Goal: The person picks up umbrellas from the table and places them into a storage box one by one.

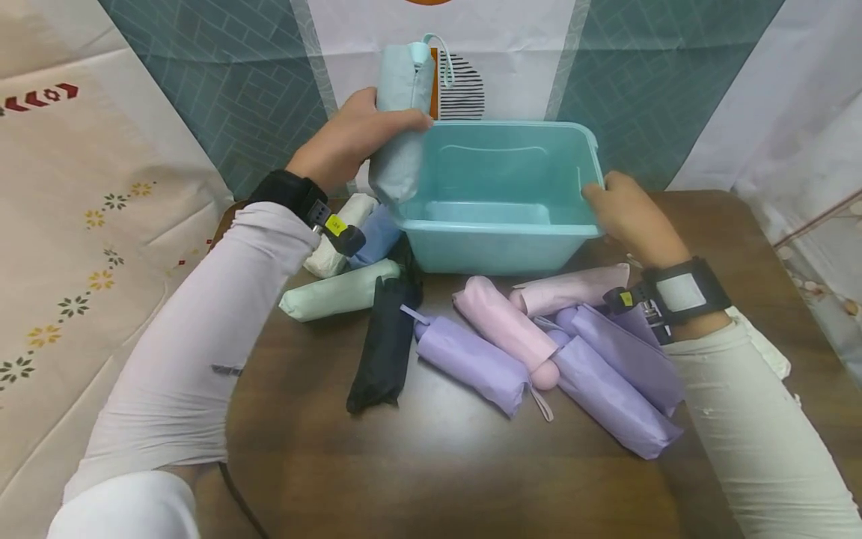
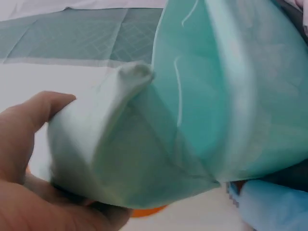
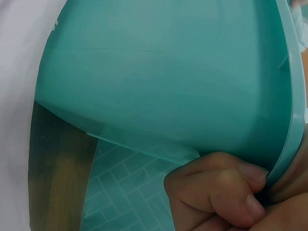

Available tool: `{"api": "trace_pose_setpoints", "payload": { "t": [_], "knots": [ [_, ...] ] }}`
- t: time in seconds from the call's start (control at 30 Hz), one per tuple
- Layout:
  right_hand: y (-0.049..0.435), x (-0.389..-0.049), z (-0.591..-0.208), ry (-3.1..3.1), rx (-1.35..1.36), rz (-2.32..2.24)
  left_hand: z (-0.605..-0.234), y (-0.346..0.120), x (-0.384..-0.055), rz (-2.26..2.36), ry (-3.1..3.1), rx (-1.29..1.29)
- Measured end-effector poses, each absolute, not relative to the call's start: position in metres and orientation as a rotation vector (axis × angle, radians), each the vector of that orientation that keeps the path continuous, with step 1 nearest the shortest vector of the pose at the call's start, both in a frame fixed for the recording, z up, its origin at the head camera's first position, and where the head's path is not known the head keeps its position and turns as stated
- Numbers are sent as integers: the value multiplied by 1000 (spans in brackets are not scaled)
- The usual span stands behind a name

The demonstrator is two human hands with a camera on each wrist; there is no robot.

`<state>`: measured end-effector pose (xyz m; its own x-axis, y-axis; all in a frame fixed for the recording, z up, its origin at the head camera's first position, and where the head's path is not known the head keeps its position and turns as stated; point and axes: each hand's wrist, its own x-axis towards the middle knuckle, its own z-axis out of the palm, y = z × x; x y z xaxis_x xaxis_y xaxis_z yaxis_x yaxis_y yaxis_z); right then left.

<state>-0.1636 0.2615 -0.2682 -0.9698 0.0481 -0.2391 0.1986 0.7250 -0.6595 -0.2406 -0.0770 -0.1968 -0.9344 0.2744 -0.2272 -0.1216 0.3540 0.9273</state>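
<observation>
A folded light-blue umbrella (image 1: pixel 400 161) with a wrist loop at its top is held upright in my left hand (image 1: pixel 360 135), thumb across its front. It overlaps the left end of a teal plastic bin (image 1: pixel 485 251). In the left wrist view the umbrella's lower end (image 2: pixel 130 154) is close to the bin's rim (image 2: pixel 236 96). My right hand (image 1: pixel 622 209) grips the right rim of the bin; the right wrist view shows its fingers (image 3: pixel 216 183) curled over that edge. The inside of the bin shows bare teal plastic in the head view.
Folded umbrellas lie on the wooden table (image 1: pixel 431 479): mint (image 1: pixel 340 290), black (image 1: pixel 380 352), lilac (image 1: pixel 471 359), pink (image 1: pixel 505 322) and more lilac ones (image 1: pixel 609 389) by the right forearm. White (image 1: pixel 330 254) and blue (image 1: pixel 377 236) ones lie left of the bin. A patterned cloth hangs behind.
</observation>
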Motion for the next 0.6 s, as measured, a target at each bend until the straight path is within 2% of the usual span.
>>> {"api": "trace_pose_setpoints", "payload": {
  "t": [0.27, 0.6],
  "knots": [
    [260, -165, -268, 2714, 219, -1057, -173, -52, -252, 1313, 2408, 212],
    [266, -162, -268, 2719, 192, -1061, -166, -33, -243, 1214, 2375, 130]
  ]
}}
